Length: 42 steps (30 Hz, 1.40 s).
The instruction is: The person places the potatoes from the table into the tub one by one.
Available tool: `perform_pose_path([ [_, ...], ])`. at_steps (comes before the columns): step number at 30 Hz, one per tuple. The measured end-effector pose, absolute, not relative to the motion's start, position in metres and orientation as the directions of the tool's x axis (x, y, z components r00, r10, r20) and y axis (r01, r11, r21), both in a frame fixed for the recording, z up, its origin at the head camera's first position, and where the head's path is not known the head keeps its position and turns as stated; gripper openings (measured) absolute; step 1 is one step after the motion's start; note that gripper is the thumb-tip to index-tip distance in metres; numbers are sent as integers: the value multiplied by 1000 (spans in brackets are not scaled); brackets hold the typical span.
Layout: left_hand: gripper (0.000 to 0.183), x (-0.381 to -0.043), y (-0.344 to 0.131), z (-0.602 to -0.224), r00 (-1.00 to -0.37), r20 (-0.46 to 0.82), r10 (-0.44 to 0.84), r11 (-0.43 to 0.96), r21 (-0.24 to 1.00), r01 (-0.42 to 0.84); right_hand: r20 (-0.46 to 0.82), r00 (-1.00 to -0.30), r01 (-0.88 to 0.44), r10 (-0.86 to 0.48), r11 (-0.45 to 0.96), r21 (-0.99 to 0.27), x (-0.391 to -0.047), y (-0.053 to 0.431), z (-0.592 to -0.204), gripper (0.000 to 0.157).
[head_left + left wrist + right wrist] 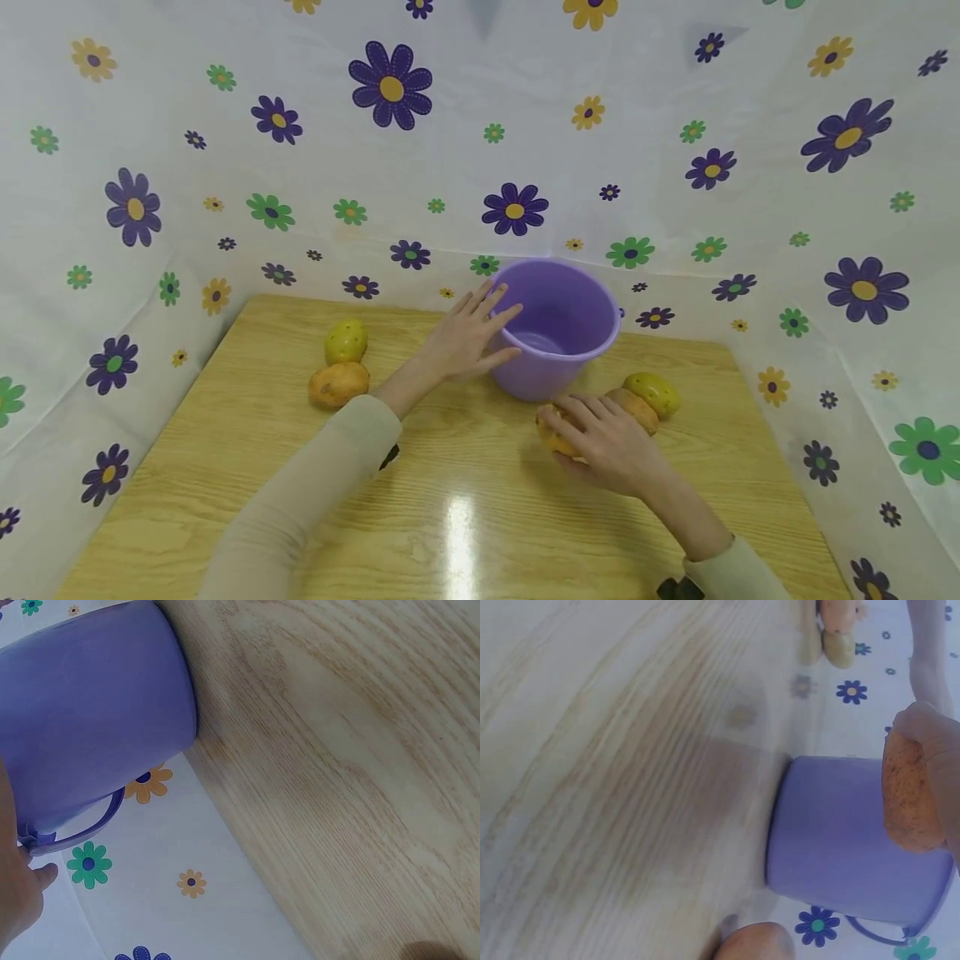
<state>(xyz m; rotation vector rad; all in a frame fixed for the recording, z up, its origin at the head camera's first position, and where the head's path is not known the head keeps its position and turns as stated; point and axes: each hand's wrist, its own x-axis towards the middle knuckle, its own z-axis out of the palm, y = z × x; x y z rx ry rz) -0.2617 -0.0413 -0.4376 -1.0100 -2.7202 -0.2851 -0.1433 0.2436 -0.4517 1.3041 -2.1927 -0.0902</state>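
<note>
My right hand (607, 442) grips a brown potato (909, 799), with thumb and fingers around it, in front of the purple bucket (528, 375). In the right wrist view this potato is raised off the table, and its skin is speckled with dark marks. My left hand (468, 337) is at the bucket's left side, its fingers straight and spread along the rim. The bucket stands upright, and the part of its inside that shows is bare. Just behind my right hand lie another brown potato (636, 408), partly hidden by it, and a yellow-green oval piece (652, 393) with dark specks.
On the table's left lie a brown potato (339, 385) and a speckled yellow-green oval piece (347, 342), one behind the other. The wooden table (420, 517) ends against a white flowered cloth (450, 167) at the back and sides. A thin purple handle (86, 834) hangs at the bucket's side.
</note>
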Motion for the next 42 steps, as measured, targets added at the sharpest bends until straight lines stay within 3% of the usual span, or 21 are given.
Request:
perform_pose_path([
  [23, 75, -262, -42, -441, -725, 307, 616, 738, 97, 668, 512, -302, -759, -804, 527, 381, -158, 232, -408, 83],
  [30, 75, -262, -42, -440, -720, 317, 617, 736, 93, 671, 540, -284, -759, -792, 530, 378, -166, 227, -392, 73],
  [35, 75, -263, -43, -440, -717, 324, 617, 736, 83, 672, 586, -251, -768, -770, 527, 364, -176, 224, -382, 81],
  [42, 75, -263, -43, -440, -729, 302, 615, 737, 107, 667, 584, -282, -745, -761, 557, 366, -188, 223, -373, 84],
])
